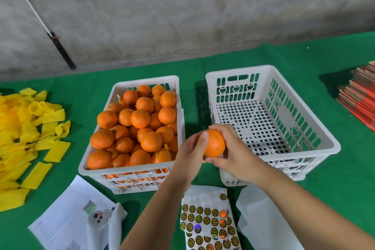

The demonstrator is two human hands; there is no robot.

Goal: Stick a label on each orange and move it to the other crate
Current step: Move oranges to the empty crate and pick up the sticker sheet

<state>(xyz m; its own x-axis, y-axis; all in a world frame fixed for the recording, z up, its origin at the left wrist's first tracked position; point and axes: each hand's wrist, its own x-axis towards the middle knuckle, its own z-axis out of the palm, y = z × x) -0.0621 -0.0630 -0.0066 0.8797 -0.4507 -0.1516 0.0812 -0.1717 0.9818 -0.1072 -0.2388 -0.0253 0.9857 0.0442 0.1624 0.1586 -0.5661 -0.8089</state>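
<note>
On the green desk (253, 57), yellow foam sleeves (24, 138) lie far left, clear of the work. The left crate (129, 170) is heaped with oranges, so nearly everything remains. Between the crates, the left hand (188, 156) and right hand (233, 154) both grip one orange (214, 144) above the label sheet (209, 221); no label shows on it. The right crate (304, 107) holds nothing yet.

Both hands meet ahead, left hand (189, 153) and right hand (233, 153) curled inward, forearms converging.
</note>
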